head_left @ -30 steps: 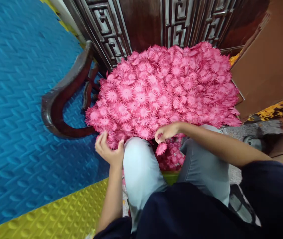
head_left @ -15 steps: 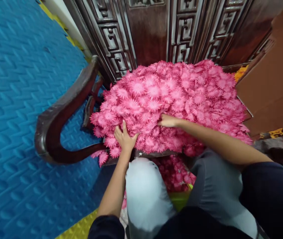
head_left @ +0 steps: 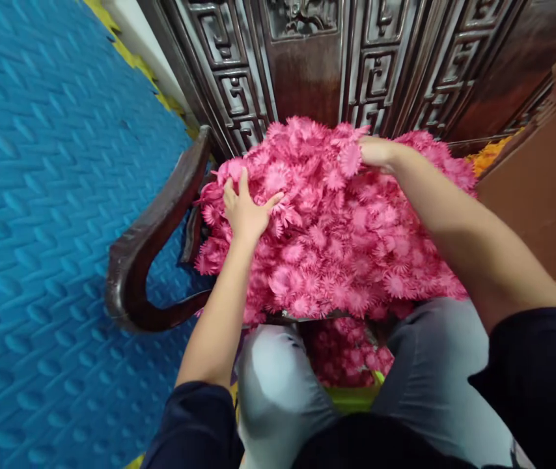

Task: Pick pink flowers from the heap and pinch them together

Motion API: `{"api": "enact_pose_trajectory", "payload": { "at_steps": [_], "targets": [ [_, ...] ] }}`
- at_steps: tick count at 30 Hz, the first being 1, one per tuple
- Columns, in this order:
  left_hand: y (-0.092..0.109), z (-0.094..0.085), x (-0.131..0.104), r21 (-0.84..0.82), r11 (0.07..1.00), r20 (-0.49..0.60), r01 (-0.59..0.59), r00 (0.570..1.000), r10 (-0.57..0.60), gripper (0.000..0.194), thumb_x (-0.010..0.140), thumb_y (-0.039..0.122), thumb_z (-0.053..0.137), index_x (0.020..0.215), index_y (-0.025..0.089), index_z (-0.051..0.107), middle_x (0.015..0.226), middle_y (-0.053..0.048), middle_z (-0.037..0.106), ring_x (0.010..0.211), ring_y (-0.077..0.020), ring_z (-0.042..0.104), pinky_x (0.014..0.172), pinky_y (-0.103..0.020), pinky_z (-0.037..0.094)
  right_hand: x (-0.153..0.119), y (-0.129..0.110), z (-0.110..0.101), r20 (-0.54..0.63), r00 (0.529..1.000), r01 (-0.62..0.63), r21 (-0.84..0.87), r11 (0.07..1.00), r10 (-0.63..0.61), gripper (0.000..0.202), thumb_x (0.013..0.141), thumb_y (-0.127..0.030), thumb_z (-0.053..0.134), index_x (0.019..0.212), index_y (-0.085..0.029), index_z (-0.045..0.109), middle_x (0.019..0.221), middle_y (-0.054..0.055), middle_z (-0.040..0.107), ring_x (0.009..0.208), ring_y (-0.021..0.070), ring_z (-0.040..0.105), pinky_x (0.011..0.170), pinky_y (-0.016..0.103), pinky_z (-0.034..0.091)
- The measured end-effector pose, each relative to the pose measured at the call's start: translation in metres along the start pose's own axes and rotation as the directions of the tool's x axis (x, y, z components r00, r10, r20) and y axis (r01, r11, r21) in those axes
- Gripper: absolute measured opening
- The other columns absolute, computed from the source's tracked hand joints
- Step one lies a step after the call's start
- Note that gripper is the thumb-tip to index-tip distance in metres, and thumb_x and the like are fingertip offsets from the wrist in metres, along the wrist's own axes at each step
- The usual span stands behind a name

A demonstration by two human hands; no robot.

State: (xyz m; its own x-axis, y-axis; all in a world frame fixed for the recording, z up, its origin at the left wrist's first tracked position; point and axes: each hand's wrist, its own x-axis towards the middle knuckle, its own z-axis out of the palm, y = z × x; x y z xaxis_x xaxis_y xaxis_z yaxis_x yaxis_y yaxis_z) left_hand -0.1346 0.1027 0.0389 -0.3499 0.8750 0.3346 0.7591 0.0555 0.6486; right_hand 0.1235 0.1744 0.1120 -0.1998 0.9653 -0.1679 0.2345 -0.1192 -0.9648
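Note:
A wide heap of pink artificial flowers (head_left: 317, 241) covers the seat of a dark wooden chair (head_left: 131, 260). My left hand (head_left: 249, 212) lies on the left part of the heap with its fingers spread. Farther back and to the right, my right hand (head_left: 375, 153) reaches into the flowers; pink blossoms hide its fingertips, and what they may hold cannot be made out.
Behind the heap stands a carved wooden backrest (head_left: 307, 85). Brown cardboard (head_left: 532, 195) is at the right, with orange flowers (head_left: 490, 156) beside it. Between my knees, a green container (head_left: 353, 398) holds more pink flowers. Blue matting (head_left: 53, 195) covers the floor at left.
Both hands have moved toward the backrest, the right one farther and also to the right. The flowers are bunched up more at the back left. The view has shifted slightly.

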Motion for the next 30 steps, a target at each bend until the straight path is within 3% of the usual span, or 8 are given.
{"api": "enact_pose_trajectory", "payload": {
  "at_steps": [1,4,10,14,19,24,27,30],
  "targets": [
    [0.006,-0.008,0.000,-0.022,1.000,0.006,-0.004,1.000,0.004,0.094,0.060,0.054,0.082,0.143,0.027,0.048,0.154,-0.014,0.037,0.146,-0.0371,0.030,0.120,-0.052,0.025,-0.008,-0.007,-0.006,0.052,0.998,-0.029,-0.214,0.976,0.041,0.041,0.080,-0.009,0.032,0.040,-0.006,0.031,0.047,-0.005,0.054,0.048,-0.0077,0.047,0.060,0.016,0.038],
    [0.015,-0.030,-0.016,-0.033,0.999,0.054,0.006,0.999,-0.004,0.086,0.061,0.055,0.081,0.138,0.026,0.053,0.152,-0.012,0.040,0.145,-0.0340,0.034,0.122,-0.047,0.025,-0.035,-0.017,-0.021,-0.044,0.998,-0.058,-0.338,0.939,0.045,0.024,0.080,-0.001,0.047,0.058,-0.005,0.056,0.043,-0.007,0.051,0.046,-0.0039,0.047,0.063,0.018,0.041],
    [0.002,-0.040,-0.067,0.064,0.998,0.054,0.024,0.998,-0.027,0.066,0.073,0.047,0.076,0.131,0.020,0.061,0.146,-0.015,0.048,0.140,-0.0320,0.042,0.121,-0.044,0.028,-0.088,0.007,-0.030,-0.271,0.963,-0.043,-0.179,0.983,-0.007,0.027,0.083,0.001,0.053,0.060,-0.014,0.053,0.053,-0.003,0.052,0.053,0.0082,0.048,0.072,0.029,0.045],
    [-0.013,-0.034,-0.095,0.061,0.998,0.006,-0.031,1.000,0.031,0.051,0.073,0.037,0.078,0.120,0.019,0.067,0.138,-0.015,0.055,0.135,-0.0320,0.048,0.117,-0.045,0.032,-0.123,0.034,-0.021,-0.227,0.973,0.003,-0.112,0.994,-0.029,0.027,0.077,0.001,0.059,0.055,-0.014,0.057,0.054,-0.004,0.054,0.056,0.0080,0.047,0.069,0.024,0.039],
    [-0.012,-0.036,-0.129,-0.018,0.997,-0.198,-0.070,0.978,0.065,0.037,0.078,0.030,0.071,0.113,0.020,0.070,0.144,-0.013,0.052,0.137,-0.0307,0.044,0.117,-0.045,0.029,-0.175,0.061,-0.005,-0.180,0.983,0.027,-0.060,0.998,-0.037,0.022,0.073,0.001,0.062,0.058,-0.014,0.065,0.056,-0.003,0.060,0.060,0.0082,0.050,0.068,0.023,0.040],
    [0.016,-0.041,-0.159,-0.179,0.969,-0.192,-0.172,0.972,0.137,0.025,0.082,0.023,0.063,0.106,0.019,0.070,0.118,-0.011,0.065,0.119,-0.0251,0.056,0.108,-0.040,0.037,-0.218,0.061,0.013,-0.228,0.974,0.016,0.058,0.998,-0.002,0.017,0.076,-0.005,0.065,0.062,-0.015,0.068,0.063,-0.001,0.065,0.063,0.0095,0.054,0.074,0.026,0.044],
    [0.045,-0.040,-0.177,-0.288,0.919,-0.161,-0.268,0.960,0.229,0.016,0.085,0.023,0.058,0.094,0.019,0.070,0.101,-0.007,0.069,0.103,-0.0215,0.061,0.098,-0.036,0.043,-0.220,0.058,0.027,-0.356,0.934,0.119,0.205,0.972,-0.039,0.018,0.076,-0.006,0.064,0.061,-0.016,0.066,0.064,-0.003,0.066,0.065,0.0081,0.056,0.077,0.025,0.045],
    [0.075,-0.031,-0.189,-0.354,0.858,-0.145,-0.371,0.929,0.341,0.012,0.086,0.023,0.058,0.089,0.020,0.069,0.093,-0.005,0.070,0.094,-0.0202,0.062,0.091,-0.034,0.045,-0.209,0.063,0.041,-0.340,0.940,0.121,0.390,0.913,0.021,0.012,0.075,-0.012,0.065,0.065,-0.017,0.067,0.063,-0.004,0.065,0.062,0.0077,0.055,0.067,0.022,0.044]
  ]
}}
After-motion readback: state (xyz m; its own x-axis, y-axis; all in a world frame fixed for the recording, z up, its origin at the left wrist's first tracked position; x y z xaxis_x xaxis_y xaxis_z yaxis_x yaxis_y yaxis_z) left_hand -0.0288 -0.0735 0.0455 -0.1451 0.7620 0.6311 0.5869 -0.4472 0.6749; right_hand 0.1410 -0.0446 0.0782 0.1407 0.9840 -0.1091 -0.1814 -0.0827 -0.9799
